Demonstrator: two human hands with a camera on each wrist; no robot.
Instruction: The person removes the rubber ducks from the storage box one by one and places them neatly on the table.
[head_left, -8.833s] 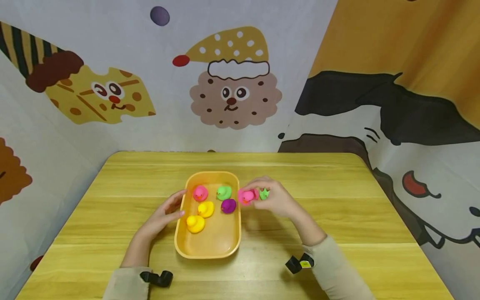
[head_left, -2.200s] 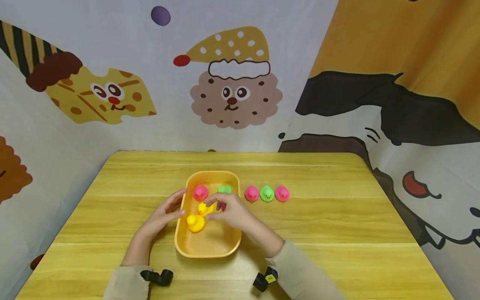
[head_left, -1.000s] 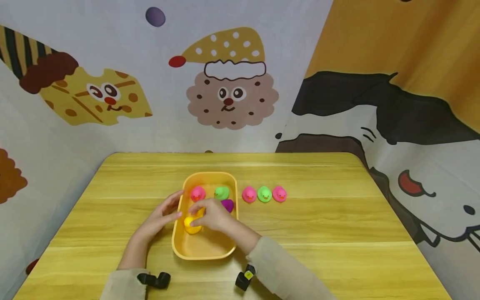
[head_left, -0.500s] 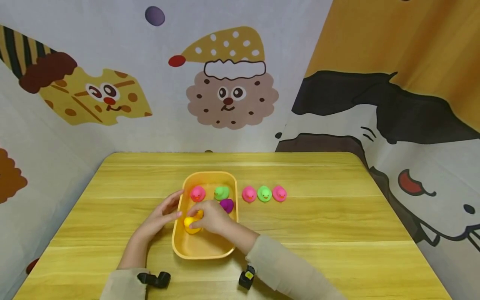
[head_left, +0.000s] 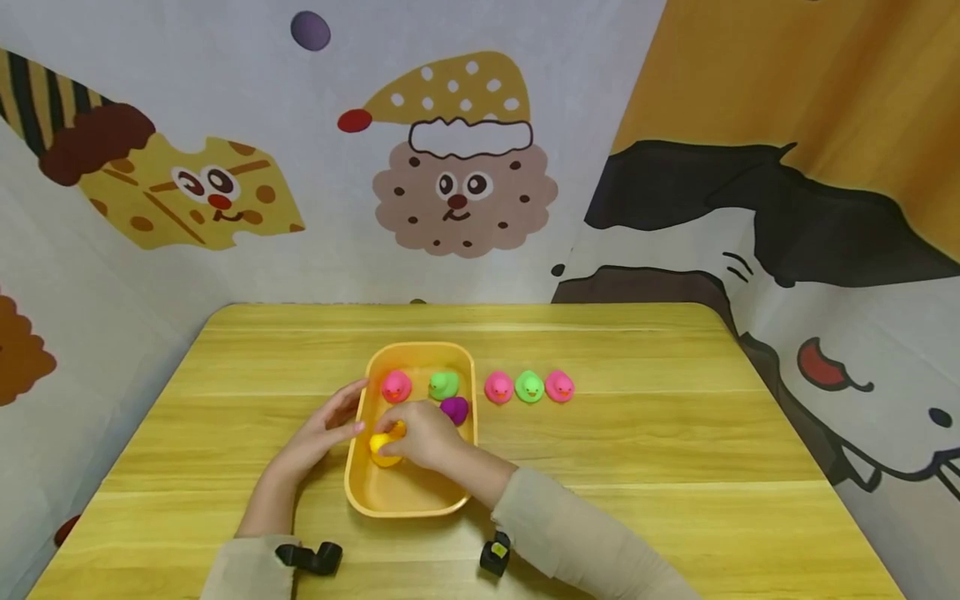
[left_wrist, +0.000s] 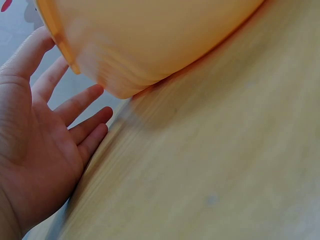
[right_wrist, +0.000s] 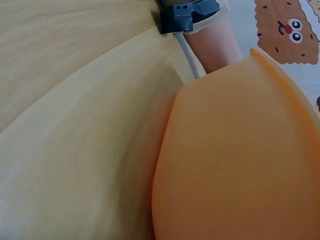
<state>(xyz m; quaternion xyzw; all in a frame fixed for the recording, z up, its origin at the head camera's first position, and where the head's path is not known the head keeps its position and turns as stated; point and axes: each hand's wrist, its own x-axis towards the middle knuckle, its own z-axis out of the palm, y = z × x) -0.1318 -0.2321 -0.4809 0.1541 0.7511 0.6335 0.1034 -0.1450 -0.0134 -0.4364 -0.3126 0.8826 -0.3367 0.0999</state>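
Note:
Inside the orange-yellow plastic bin (head_left: 431, 493), the right hand (head_left: 423, 433) reaches down over the yellow ducks. Its thumb and index finger pinch a yellow toy duck (head_left: 383, 451) near the left wall. A second patch of yellow shows under the fingers, mostly covered by the hand. The left hand (head_left: 327, 423) rests its fingertips and thumb at the bin's left rim. In the left wrist view its fingers (left_wrist: 82, 105) are spread and lightly bent beside the bin wall (left_wrist: 150, 40). The right wrist view shows the bin's outer wall (right_wrist: 235, 150); the right hand is hidden there.
A pink duck (head_left: 396, 386), a green duck (head_left: 443, 384) and a purple duck (head_left: 455, 410) sit in the bin. To its right, a pink duck (head_left: 498, 387), green duck (head_left: 529, 386) and pink duck (head_left: 559, 386) stand in a row on the wooden table (head_left: 637, 433).
The right hand has let go of a pink duck outside, where three ducks now form a row, and moved left into the bin onto a yellow duck. The left hand stays at the rim.

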